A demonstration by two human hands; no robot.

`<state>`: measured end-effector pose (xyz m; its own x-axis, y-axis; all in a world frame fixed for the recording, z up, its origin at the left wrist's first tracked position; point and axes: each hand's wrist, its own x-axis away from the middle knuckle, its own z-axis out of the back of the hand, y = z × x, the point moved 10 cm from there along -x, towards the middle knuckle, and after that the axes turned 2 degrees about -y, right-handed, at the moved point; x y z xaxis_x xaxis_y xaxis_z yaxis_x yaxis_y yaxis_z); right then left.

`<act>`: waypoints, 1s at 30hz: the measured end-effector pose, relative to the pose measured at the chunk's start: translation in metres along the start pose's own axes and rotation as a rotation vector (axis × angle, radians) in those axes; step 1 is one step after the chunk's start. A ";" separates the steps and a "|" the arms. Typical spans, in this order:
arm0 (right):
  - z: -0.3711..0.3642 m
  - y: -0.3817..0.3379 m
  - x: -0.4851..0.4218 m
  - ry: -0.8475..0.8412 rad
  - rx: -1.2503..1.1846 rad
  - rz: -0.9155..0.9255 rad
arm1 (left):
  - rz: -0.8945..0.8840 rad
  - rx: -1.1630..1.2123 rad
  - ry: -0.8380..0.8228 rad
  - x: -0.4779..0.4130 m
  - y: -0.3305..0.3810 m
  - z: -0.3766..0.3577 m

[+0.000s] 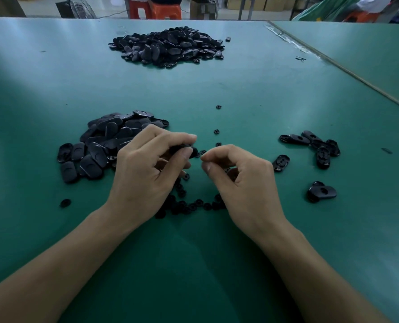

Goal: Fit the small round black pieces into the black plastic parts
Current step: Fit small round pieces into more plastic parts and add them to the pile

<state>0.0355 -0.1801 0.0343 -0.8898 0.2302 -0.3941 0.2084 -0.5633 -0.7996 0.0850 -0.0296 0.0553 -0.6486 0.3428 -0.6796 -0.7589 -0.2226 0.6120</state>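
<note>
My left hand [147, 169] grips a black plastic part [181, 149] between thumb and fingers, a little above the green table. My right hand [238, 176] is just to its right, thumb and forefinger pinched together at the tips; whatever they hold is too small to make out. Small round black pieces [194, 205] lie scattered under and between both hands. A pile of oval black plastic parts [105, 141] sits just left of my left hand. Several more parts [317, 145] lie spread to the right.
A large heap of black parts [168, 46] lies at the far middle of the green table [240, 89]. Single round pieces [218, 107] lie ahead of my hands, one round piece [65, 203] at near left. A table seam [333, 64] runs along the right. Orange stools [154, 8] stand beyond.
</note>
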 end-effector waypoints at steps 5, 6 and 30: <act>-0.001 -0.002 0.000 -0.007 -0.022 0.018 | 0.016 -0.021 0.012 0.000 -0.001 0.002; -0.001 -0.002 0.000 -0.013 -0.034 0.018 | 0.016 -0.041 0.016 0.000 0.000 0.002; -0.007 -0.012 0.001 -0.052 -0.135 0.101 | 0.067 -0.184 0.000 -0.003 -0.001 0.003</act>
<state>0.0349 -0.1679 0.0407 -0.8807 0.1349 -0.4540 0.3468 -0.4693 -0.8121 0.0878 -0.0275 0.0581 -0.6982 0.3219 -0.6394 -0.7117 -0.4082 0.5717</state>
